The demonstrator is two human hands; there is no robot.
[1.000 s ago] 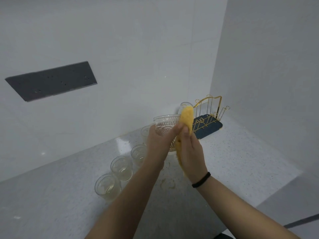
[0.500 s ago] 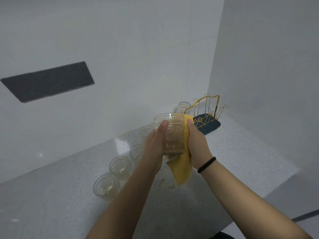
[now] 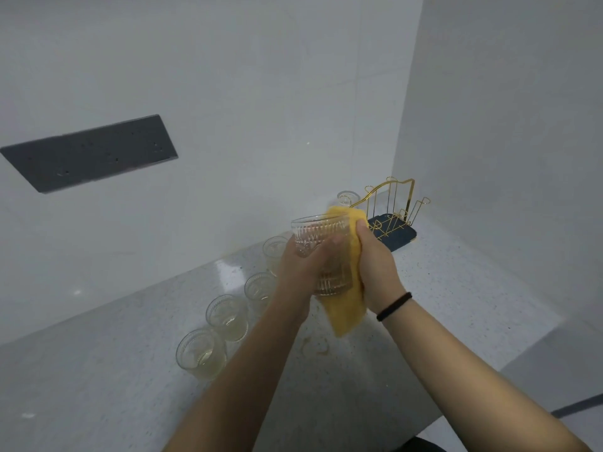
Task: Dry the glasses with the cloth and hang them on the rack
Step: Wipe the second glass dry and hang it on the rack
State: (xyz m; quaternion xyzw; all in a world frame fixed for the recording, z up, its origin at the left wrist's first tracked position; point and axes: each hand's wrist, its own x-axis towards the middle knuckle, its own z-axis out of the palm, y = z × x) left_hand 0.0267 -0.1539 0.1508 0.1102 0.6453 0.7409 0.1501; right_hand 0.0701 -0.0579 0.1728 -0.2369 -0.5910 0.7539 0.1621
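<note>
— Yellow cloth [image 3: 346, 308]: where is it now, compared with half a second ago?

— I see it pressed higher up the ribbed glass [image 3: 321, 256], its top edge now above the rim; before, it hung mostly below. My right hand [image 3: 375, 269] clutches it against the glass's right side.

— And the left hand [image 3: 301, 272]?

— Wrapped round the glass from the left, held above the counter [image 3: 456, 288]. The glass has tilted slightly. Four glasses [image 3: 228, 318] stand in a row; the gold rack [image 3: 396, 203] sits behind.

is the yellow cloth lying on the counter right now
No, the right hand holds the yellow cloth against the glass, above the counter.
</note>
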